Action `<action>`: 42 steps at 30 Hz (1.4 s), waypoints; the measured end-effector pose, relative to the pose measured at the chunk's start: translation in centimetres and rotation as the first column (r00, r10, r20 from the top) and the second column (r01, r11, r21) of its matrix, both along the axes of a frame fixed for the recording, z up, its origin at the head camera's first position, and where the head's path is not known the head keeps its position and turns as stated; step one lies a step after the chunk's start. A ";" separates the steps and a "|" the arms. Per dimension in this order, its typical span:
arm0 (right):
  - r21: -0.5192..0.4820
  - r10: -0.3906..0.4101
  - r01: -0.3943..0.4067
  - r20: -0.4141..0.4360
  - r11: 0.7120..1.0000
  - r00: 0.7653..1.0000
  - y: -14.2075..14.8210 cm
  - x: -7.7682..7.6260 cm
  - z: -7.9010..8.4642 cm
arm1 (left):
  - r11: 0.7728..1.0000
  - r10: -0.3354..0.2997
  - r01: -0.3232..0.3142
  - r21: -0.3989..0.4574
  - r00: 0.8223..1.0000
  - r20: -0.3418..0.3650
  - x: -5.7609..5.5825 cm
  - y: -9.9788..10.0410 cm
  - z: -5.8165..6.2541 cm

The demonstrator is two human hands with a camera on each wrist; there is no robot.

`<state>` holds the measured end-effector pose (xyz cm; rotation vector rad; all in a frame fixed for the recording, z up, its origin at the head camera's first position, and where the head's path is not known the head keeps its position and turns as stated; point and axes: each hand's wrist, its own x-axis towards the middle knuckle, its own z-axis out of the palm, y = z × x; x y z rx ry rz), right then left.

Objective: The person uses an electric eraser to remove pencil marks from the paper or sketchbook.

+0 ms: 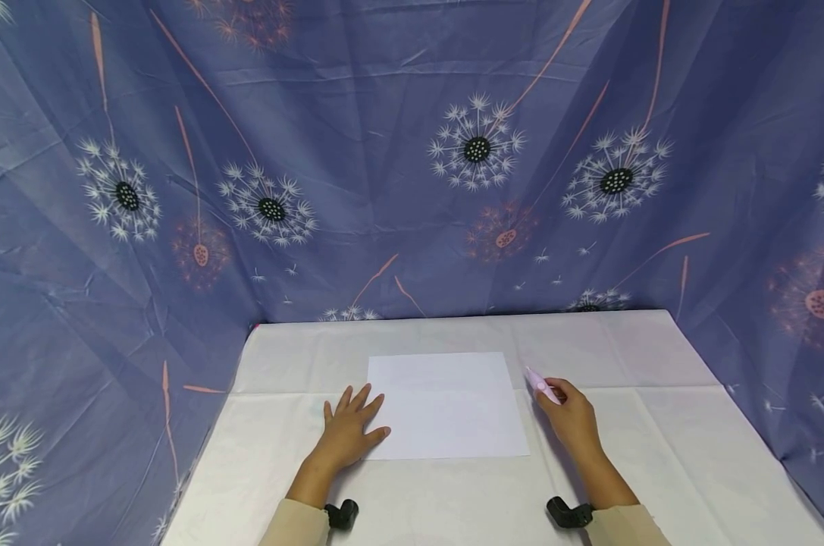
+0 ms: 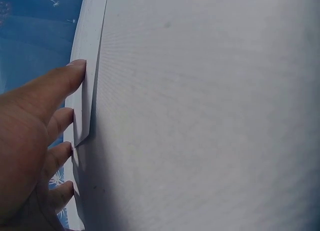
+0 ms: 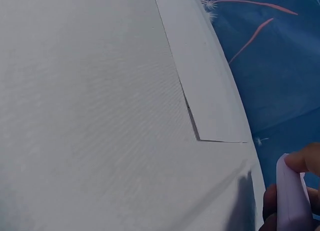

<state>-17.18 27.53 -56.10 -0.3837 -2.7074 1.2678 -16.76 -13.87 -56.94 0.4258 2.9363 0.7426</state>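
A blank white sheet of paper (image 1: 449, 406) lies flat on the white-covered table. My left hand (image 1: 346, 436) rests with spread fingers at its left edge, the thumb and some fingertips over the paper. In the left wrist view, the fingers (image 2: 60, 83) of that hand reach to the sheet's edge. To the right of the sheet, my right hand (image 1: 575, 421) holds a small lilac pen-shaped tool (image 1: 538, 381), its narrow end pointing up and left. The right wrist view shows the tool's smooth rounded body (image 3: 292, 201) between thumb and fingers; its exact kind cannot be told.
A creased white cloth (image 1: 452, 500) covers the table. Blue fabric with dandelion prints (image 1: 384, 152) hangs behind and at both sides. Black wrist-worn devices (image 1: 343, 515) sit at both wrists.
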 end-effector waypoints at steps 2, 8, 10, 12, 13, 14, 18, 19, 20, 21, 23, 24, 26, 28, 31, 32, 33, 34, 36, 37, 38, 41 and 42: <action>0.024 -0.001 0.002 -0.006 1.000 1.000 0.1 0.0 -0.2 | 1.000 0.001 -0.001 0.004 1.000 0.001 0.0 0.0 0.0; 0.087 0.016 -0.013 -0.031 0.996 0.999 0.3 -0.1 -0.8 | 1.000 0.008 -0.008 -0.004 1.000 0.002 -0.1 0.1 0.1; 0.103 0.021 -0.018 -0.030 0.995 0.999 0.3 -0.1 -0.9 | 1.000 0.009 -0.009 -0.004 1.000 0.006 -0.1 0.1 0.1; 0.114 0.027 -0.023 -0.035 0.993 0.999 0.3 -0.1 -1.0 | 1.000 0.009 -0.009 -0.001 1.000 0.006 -0.1 0.2 0.1; 0.123 0.030 -0.026 -0.038 0.992 0.999 0.3 -0.1 -1.0 | 1.000 0.009 -0.009 -0.001 1.000 0.007 -0.1 0.2 0.1; 0.131 0.032 -0.026 -0.044 0.991 0.999 0.3 -0.1 -1.1 | 1.000 0.010 -0.010 0.000 1.000 0.007 -0.1 0.1 0.1; 0.167 0.045 -0.033 -0.067 0.985 0.997 0.3 -0.3 -1.4 | 1.000 0.012 -0.012 -0.001 1.000 0.005 -0.1 0.1 0.1; 0.175 0.046 -0.033 -0.071 0.984 0.996 0.2 -0.3 -1.5 | 1.000 0.013 -0.013 -0.001 1.000 0.004 -0.1 0.1 0.1; 0.184 0.045 -0.030 -0.075 0.982 0.996 0.2 -0.3 -1.5 | 1.000 0.013 -0.013 -0.001 1.000 0.003 -0.1 0.1 0.1; 0.190 0.045 -0.030 -0.076 0.981 0.996 0.2 -0.3 -1.5 | 1.000 0.012 -0.012 -0.001 1.000 0.003 -0.1 0.1 0.0; 0.197 0.040 -0.025 -0.076 0.980 0.996 0.0 -0.3 -1.4 | 1.000 0.013 -0.013 -0.002 1.000 0.004 -0.2 0.1 0.0; 0.201 0.038 -0.022 -0.077 0.979 0.996 0.0 -0.3 -1.4 | 1.000 0.014 -0.014 -0.002 1.000 0.003 -0.2 0.2 0.1; 0.212 0.036 -0.021 -0.069 0.977 0.997 -0.2 -0.2 -1.2 | 1.000 0.015 -0.015 -0.005 1.000 0.006 -0.3 0.2 0.1; 0.218 0.035 -0.021 -0.059 0.976 0.998 -0.3 -0.1 -1.1 | 1.000 0.012 -0.012 -0.007 1.000 0.003 -0.3 0.2 0.1; 0.221 0.034 -0.023 -0.048 0.975 0.998 -0.4 0.0 -1.0 | 1.000 0.010 -0.010 -0.005 1.000 -0.001 -0.3 0.2 0.1; 0.221 0.034 -0.022 -0.050 0.975 0.998 -0.4 0.1 -1.0 | 1.000 0.010 -0.010 -0.004 1.000 -0.001 -0.3 0.2 0.1; 0.221 0.033 -0.020 -0.053 0.975 0.998 -0.4 0.1 -1.0 | 1.000 0.010 -0.010 -0.001 1.000 -0.004 -0.3 0.2 0.0; 0.221 0.031 -0.018 -0.057 0.975 0.998 -0.4 0.2 -1.1 | 1.000 0.010 -0.010 0.002 1.000 -0.006 -0.2 0.2 0.0; 0.222 0.030 -0.015 -0.067 0.975 0.997 -0.5 0.2 -1.2 | 1.000 0.013 -0.012 0.005 1.000 -0.010 -0.2 0.2 -0.1; 0.223 0.030 -0.013 -0.071 0.975 0.997 -0.5 0.2 -1.2 | 1.000 0.010 -0.010 0.007 1.000 -0.016 -0.2 0.2 -0.1; 0.225 0.029 -0.012 -0.076 0.974 0.997 -0.5 0.3 -1.3 | 1.000 0.010 -0.010 0.008 1.000 -0.018 -0.1 0.1 -0.1; 0.229 0.029 -0.007 -0.090 0.973 0.996 -0.5 0.4 -1.4 | 1.000 0.009 -0.009 0.012 1.000 -0.024 -0.1 0.1 -0.2; 0.229 0.027 -0.005 -0.094 0.973 0.995 -0.5 0.4 -1.4 | 1.000 0.010 -0.010 0.015 1.000 -0.024 -0.1 0.1 -0.3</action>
